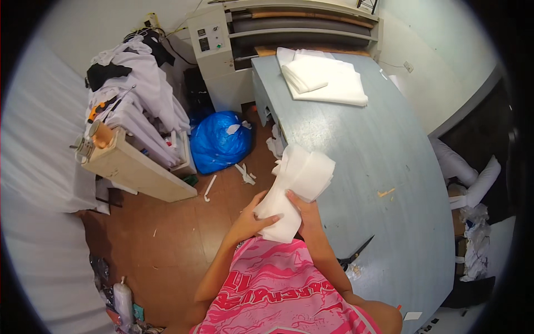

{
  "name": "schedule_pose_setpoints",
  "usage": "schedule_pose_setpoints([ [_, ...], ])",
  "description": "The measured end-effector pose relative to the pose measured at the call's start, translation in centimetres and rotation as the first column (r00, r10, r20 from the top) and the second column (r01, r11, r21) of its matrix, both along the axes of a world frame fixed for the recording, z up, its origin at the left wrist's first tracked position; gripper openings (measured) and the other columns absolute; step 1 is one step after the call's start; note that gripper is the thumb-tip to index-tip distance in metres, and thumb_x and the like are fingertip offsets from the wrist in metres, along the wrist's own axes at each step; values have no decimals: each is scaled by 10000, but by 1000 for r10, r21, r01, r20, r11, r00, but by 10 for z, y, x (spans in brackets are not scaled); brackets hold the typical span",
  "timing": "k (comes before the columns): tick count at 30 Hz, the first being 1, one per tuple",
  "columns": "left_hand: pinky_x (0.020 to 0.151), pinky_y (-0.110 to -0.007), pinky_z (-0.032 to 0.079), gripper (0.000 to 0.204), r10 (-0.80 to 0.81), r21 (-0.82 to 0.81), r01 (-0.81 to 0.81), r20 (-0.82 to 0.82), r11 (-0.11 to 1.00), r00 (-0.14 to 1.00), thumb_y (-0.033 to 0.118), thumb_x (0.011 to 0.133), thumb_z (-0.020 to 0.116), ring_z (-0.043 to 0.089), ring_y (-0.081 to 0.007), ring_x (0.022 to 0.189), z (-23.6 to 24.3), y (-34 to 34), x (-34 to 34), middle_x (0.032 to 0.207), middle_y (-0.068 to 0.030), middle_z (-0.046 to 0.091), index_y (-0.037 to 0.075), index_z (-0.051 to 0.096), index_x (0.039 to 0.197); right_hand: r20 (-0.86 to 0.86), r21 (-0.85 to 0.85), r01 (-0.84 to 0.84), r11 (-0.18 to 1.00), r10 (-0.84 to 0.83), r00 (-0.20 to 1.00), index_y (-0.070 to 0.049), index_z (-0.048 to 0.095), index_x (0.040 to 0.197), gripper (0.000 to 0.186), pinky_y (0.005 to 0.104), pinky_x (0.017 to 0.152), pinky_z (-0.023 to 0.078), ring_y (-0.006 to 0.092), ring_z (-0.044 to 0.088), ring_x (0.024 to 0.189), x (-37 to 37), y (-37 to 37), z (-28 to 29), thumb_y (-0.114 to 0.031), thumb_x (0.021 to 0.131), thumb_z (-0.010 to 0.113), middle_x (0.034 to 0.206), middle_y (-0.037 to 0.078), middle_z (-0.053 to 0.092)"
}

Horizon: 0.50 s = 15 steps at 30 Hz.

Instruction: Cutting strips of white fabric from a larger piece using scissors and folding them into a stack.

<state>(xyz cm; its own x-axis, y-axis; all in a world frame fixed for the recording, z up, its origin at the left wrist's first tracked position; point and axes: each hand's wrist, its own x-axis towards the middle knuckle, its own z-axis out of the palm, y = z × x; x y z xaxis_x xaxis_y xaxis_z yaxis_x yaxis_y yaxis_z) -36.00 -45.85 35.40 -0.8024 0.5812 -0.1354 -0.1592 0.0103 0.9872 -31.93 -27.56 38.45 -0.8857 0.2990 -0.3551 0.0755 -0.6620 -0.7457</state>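
Observation:
Both of my hands hold a stack of white fabric pieces [295,186] at the near left edge of a long blue-grey table [384,156]. My left hand [250,218] grips the stack's lower left side with fingers wrapped over it. On the lower right side my right hand [305,214] clasps the same stack, thumb on top. The upper ends of the pieces fan out over the table edge. A pair of black scissors [356,254] lies on the table just right of my right forearm.
A pile of folded white fabric [325,78] sits at the table's far end, before a grey roller machine [289,33]. A blue plastic bag [218,140] and white scraps lie on the brown floor. A cluttered rack of white cloth [133,100] stands left.

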Motion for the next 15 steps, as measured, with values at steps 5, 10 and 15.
schedule_pose_setpoints([
  [5, 858, -299, 538, 520, -153, -8, 158, 198, 987, 968, 243, 918, 799, 670, -142, 994, -8, 33, -99, 1153, -79, 715, 1, 614, 1339, 67, 97, -5, 995, -1, 998, 0, 533, 1399, 602, 386, 989, 536, 258, 631, 1170, -95, 37, -21, -38, 859, 795, 1281, 118, 644],
  [10, 843, -289, 534, 470, -272, 128, 249, 207, 960, 940, 250, 927, 791, 659, -118, 940, -38, 78, -226, 1093, -66, 726, -15, 650, 1289, 102, 82, -21, 996, 13, 995, 25, 558, 1364, 533, 384, 956, 553, 264, 661, 1115, -214, 78, -47, -69, 882, 765, 1259, 127, 661],
  [15, 846, -295, 540, 469, -237, 164, 194, 306, 967, 922, 249, 934, 783, 669, -131, 946, -70, 118, -339, 1108, -73, 724, -16, 646, 1296, 180, 61, -165, 984, 151, 972, 37, 601, 1308, 462, 377, 897, 576, 250, 692, 1038, -359, 127, -68, -114, 897, 749, 1196, 125, 690],
])
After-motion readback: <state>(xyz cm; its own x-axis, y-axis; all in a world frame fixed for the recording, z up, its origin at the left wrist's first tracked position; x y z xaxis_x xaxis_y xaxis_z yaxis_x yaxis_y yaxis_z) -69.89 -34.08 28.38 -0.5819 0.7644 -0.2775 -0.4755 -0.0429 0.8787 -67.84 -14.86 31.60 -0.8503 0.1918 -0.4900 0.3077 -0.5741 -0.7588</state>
